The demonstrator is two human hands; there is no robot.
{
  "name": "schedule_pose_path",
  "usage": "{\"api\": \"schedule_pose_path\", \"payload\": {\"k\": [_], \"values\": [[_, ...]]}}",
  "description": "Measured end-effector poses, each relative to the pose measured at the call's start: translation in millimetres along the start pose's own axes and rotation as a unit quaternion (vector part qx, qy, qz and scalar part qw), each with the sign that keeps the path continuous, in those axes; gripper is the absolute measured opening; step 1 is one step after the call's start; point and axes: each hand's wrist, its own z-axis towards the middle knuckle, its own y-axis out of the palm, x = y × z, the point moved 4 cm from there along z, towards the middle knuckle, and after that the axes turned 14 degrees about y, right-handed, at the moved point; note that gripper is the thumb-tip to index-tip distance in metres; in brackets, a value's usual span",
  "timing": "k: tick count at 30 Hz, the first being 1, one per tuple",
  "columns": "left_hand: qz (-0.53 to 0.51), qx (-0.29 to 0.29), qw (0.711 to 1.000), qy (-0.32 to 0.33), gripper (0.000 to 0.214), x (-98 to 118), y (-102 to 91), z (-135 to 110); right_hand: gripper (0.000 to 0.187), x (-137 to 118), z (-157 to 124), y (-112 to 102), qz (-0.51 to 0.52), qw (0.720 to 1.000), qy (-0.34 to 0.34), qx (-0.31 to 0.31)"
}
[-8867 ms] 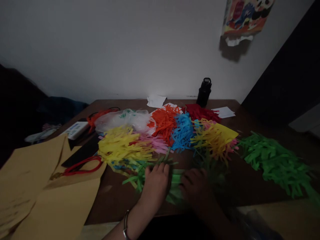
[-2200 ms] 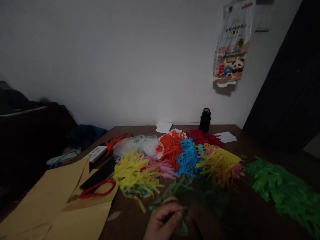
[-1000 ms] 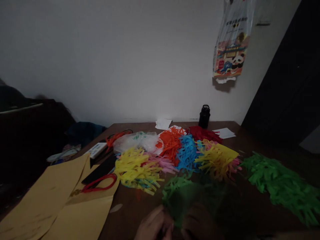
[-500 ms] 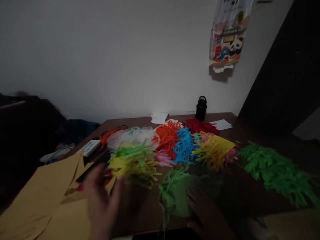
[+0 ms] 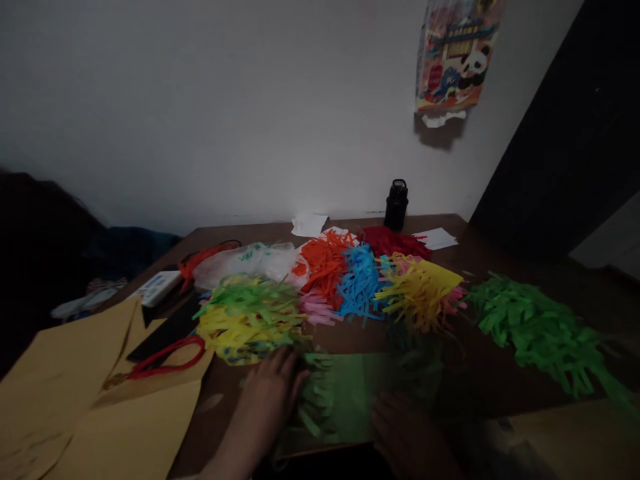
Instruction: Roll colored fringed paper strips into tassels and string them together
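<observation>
A green fringed paper sheet (image 5: 349, 390) lies on the brown table near its front edge, its cut strips toward the left and its uncut band in the middle. My left hand (image 5: 273, 387) rests at the left strips, fingers stretched forward over them and holding nothing. On the right side of the sheet lies my right hand (image 5: 400, 420), dark and slightly blurred, fingers extended flat. Just beyond my left hand is a pile of yellow and light green paper strips (image 5: 250, 320). Darker fringe beyond my right hand is hard to make out.
Behind lie orange (image 5: 327, 267), blue (image 5: 361, 283) and yellow fringed paper (image 5: 415, 293), a plastic bag (image 5: 255, 260) and a black bottle (image 5: 397, 205). Green fringe (image 5: 540, 327) lies right. Brown paper (image 5: 65, 373) and a red cord (image 5: 170, 353) are left.
My left hand has moved right and down onto the green strips. The green sheet now lies flatter, its strips spread left. My right hand stays on it. The view has tilted slightly downward.
</observation>
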Motion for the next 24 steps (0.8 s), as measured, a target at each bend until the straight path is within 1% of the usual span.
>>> {"api": "schedule_pose_path", "payload": {"k": [1,2,3,4,5,7,8,9,10,12,14,16,20,24], "values": [[0.020,0.047,0.999,-0.008,0.034,-6,-6.3,-2,0.023,0,0,0,0.002,1.000,0.003,-0.004],[0.029,0.095,0.995,0.006,0.033,-4,-12.2,-5,0.023,0,1,0,0.004,1.000,0.005,-0.008],[0.026,0.134,0.990,0.046,0.035,4,-16.1,-8,0.023,-1,1,0,0.007,1.000,0.008,-0.015],[0.010,0.164,0.980,0.109,0.039,19,-17.8,-11,0.022,-1,2,0,0.012,1.000,0.011,-0.016],[-0.012,0.174,0.967,0.187,0.045,38,-16.5,-14,0.022,0,3,0,0.018,1.000,0.018,-0.014],[-0.054,0.147,0.925,0.347,0.055,77,-7.4,-20,0.024,0,3,0,0.036,0.999,0.026,-0.003],[-0.065,0.123,0.912,0.385,0.054,91,-1.5,-22,0.028,1,3,0,0.049,0.998,0.032,0.009],[-0.075,0.108,0.907,0.401,0.048,100,3.4,-23,0.032,2,3,-1,0.059,0.997,0.038,0.016],[-0.083,0.097,0.912,0.390,0.040,104,7.0,-24,0.035,3,3,-1,0.066,0.997,0.040,0.016],[-0.100,0.078,0.936,0.330,0.028,98,9.9,-24,0.036,5,2,-3,0.069,0.997,0.031,-0.004],[-0.115,0.052,0.949,0.288,0.028,86,7.8,-25,0.035,6,4,-6,0.067,0.997,0.022,-0.030],[-0.126,0.028,0.953,0.274,0.031,79,3.3,-26,0.035,6,9,-12,0.073,0.996,0.031,-0.027],[-0.149,0.021,0.956,0.251,0.027,76,-2.8,-24,0.028,1,20,-18,0.073,0.995,0.064,-0.018],[-0.182,0.004,0.955,0.234,0.018,78,-3.1,-24,0.036,-4,28,-18,0.118,0.989,0.085,-0.007]]}}
